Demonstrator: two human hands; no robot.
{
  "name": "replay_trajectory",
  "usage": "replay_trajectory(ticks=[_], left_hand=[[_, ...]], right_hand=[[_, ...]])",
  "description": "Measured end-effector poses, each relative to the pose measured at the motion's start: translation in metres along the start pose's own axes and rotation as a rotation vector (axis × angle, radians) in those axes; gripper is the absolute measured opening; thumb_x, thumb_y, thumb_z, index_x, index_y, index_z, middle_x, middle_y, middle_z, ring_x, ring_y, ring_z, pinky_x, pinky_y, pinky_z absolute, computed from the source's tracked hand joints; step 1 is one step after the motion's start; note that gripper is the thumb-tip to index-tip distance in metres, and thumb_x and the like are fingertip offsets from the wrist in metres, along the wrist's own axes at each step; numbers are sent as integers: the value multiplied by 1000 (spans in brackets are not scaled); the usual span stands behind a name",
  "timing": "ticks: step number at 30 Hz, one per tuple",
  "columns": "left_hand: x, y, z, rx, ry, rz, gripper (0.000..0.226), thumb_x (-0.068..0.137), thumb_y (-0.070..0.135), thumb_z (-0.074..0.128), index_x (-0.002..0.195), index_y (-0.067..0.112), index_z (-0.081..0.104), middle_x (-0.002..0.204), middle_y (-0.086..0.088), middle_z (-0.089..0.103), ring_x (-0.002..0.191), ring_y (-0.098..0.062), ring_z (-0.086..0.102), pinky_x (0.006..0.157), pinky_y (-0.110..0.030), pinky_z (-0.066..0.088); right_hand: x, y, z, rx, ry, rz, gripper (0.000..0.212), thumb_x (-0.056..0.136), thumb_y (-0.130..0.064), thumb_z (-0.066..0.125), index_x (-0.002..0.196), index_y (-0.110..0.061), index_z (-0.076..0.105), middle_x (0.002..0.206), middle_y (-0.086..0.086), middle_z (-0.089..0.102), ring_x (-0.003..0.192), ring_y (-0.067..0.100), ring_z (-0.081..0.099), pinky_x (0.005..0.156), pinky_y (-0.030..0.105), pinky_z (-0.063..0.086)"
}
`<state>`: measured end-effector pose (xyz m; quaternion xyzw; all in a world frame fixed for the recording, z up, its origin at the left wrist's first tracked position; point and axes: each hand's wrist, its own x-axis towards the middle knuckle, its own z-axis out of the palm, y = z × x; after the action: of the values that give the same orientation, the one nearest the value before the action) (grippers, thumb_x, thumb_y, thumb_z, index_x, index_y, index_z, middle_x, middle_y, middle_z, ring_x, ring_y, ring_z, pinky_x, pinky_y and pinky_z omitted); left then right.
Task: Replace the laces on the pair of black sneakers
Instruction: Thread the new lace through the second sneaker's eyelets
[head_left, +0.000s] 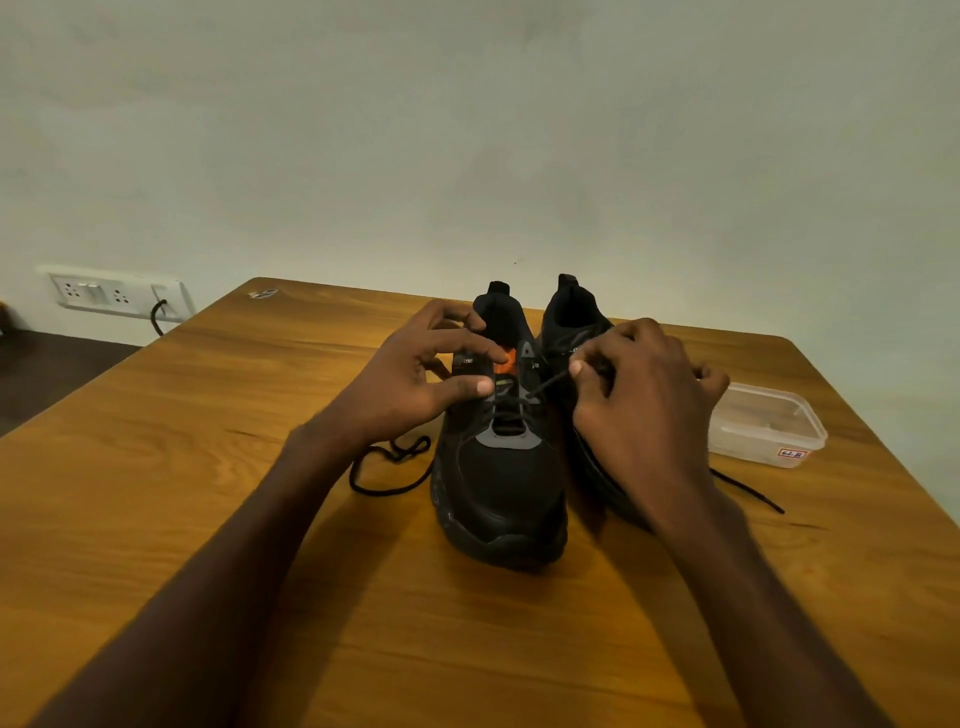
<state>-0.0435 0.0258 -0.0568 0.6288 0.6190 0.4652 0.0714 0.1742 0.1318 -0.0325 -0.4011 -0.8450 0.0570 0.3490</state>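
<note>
Two black sneakers stand side by side on the wooden table, toes toward me. The left sneaker has an orange tongue patch and a black lace crossing its lower eyelets. My left hand grips that shoe's left upper edge, thumb on the eyelet row. My right hand pinches a black lace end between thumb and forefinger, drawn taut from the shoe's right eyelets. The right sneaker is mostly hidden behind my right hand. One loose lace end curls on the table to the left, another trails right.
A clear lidded plastic box with a small label sits right of the shoes. The table's far edge runs close behind the sneakers. A white socket panel with a plugged-in black cable is on the wall at far left.
</note>
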Motion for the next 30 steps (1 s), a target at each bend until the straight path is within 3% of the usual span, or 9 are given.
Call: replay_trajectory(ticks=[3,6,10,16,20,23,26,28,30], left_hand=[[0,3,-4,65,63,53,38,77,41,89,111,28,77,128,3,53,111,-19,61,72,-35,57],[-2,5,-11,58,18,22,26,74,31,94,92,23,77,115,5,59,97,-19,62,65,-37,56],[-4,6,-14,32,-77,-47,16,77,22,91,85,19,77,116,6,59,101,-14,64,72,-34,58],[-6,4,-23,-109,-130,-205,7,84,12,85,83,13,79,116,5,61,113,-13,63,97,-39,59],[-6,3,-24,-94,-147,-223,10,87,8,80,82,11,73,115,3,61,112,-13,62,96,-38,55],[-4,4,-20,-115,-58,-190,16,90,29,76,83,17,69,99,6,63,95,-16,61,84,-37,52],[-4,13,-22,-315,28,-146,26,92,39,64,73,21,63,73,3,56,69,-16,49,65,-30,39],[-3,19,-24,-442,52,-135,32,98,34,60,69,21,62,65,-1,51,60,-18,43,58,-30,35],[-3,26,-21,-548,36,-129,36,104,30,51,74,17,67,65,-6,55,57,-19,47,55,-27,39]], right_hand=[[-1,-4,1,27,-79,-112,20,98,-36,65,117,-37,70,128,-12,57,124,10,47,96,35,18],[-1,-3,-1,26,-121,-142,19,98,-40,64,117,-39,69,127,-16,59,123,8,47,94,34,18],[0,-2,-2,19,-197,-158,23,98,-45,64,120,-41,68,124,-19,66,123,10,50,101,41,22],[0,1,5,109,-212,-191,17,102,-32,62,113,-41,71,112,-20,71,113,8,58,106,43,27],[1,6,10,223,-148,-195,14,100,-33,63,110,-38,72,98,-23,70,98,4,65,101,51,49],[-1,4,2,401,-213,-184,11,97,-40,66,104,-37,74,81,-18,71,79,3,67,77,36,60],[-1,-2,-17,750,-355,-163,10,96,-26,68,100,-28,77,84,-5,76,73,10,70,65,25,57],[-2,-6,-29,1084,-526,-169,17,98,-12,63,112,-8,74,100,7,78,84,22,75,59,24,55],[-5,-11,-32,1315,-651,-196,28,98,-3,58,125,2,65,124,14,73,112,32,72,69,28,60]])
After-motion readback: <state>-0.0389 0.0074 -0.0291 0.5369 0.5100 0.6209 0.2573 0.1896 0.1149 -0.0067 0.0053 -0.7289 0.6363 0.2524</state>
